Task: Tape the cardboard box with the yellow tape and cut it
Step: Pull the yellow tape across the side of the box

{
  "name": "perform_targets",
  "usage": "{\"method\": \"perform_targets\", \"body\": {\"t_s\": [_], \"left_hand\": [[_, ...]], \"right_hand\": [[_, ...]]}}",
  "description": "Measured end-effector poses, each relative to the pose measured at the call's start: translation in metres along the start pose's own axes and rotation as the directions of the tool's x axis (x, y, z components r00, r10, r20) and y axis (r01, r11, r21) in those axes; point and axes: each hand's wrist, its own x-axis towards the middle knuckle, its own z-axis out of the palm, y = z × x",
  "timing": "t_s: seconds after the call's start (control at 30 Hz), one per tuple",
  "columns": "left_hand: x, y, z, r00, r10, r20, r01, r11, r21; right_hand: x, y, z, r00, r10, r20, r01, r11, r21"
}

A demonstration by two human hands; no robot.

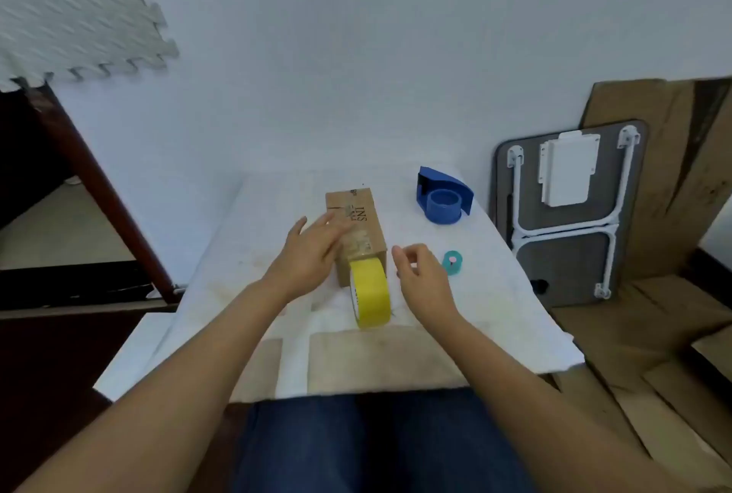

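A small cardboard box (361,217) lies lengthwise on the white-covered table (495,294), printed letters on its top. A roll of yellow tape (371,291) stands on edge against the box's near end. My left hand (311,251) is at the box's left side, fingers spread and flat, touching its near top edge. My right hand (422,278) hovers just right of the roll, fingers loosely curled and apart, holding nothing. A small teal cutter (452,262) lies on the table just past my right hand.
A blue tape dispenser (443,195) stands at the table's far right. A folded grey table (570,215) leans against cardboard sheets (673,159) on the right. A dark wooden frame (99,195) and a foam mat (71,5) are at left.
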Motion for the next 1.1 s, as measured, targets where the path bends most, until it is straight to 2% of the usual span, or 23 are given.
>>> {"method": "perform_targets", "body": {"t_s": [0.13,0.3,0.4,0.63,0.93,1.1], "left_hand": [[-0.008,-0.006,0.005,0.992,0.064,0.11,-0.06,0.997,-0.042],[-0.007,-0.009,0.008,0.988,0.097,0.117,-0.09,0.994,-0.063],[-0.007,-0.012,0.014,0.985,0.132,0.108,-0.128,0.991,-0.046],[-0.003,-0.025,0.028,0.984,0.158,0.082,-0.154,0.987,-0.048],[0.004,-0.027,0.032,0.993,0.089,0.082,-0.074,0.983,-0.168],[0.001,-0.025,0.036,0.994,0.053,0.098,-0.038,0.988,-0.153]], "right_hand": [[-0.016,0.003,0.006,0.995,0.068,0.078,-0.079,0.987,0.143],[-0.017,-0.009,0.017,0.959,0.203,0.198,-0.24,0.952,0.192],[-0.019,-0.009,0.026,0.944,0.145,0.296,-0.24,0.918,0.314],[-0.017,0.0,0.029,0.97,0.022,0.243,-0.131,0.887,0.443],[-0.018,-0.018,0.03,0.969,0.144,0.2,-0.227,0.836,0.5],[-0.019,-0.025,0.025,0.957,0.186,0.224,-0.275,0.831,0.483]]}}
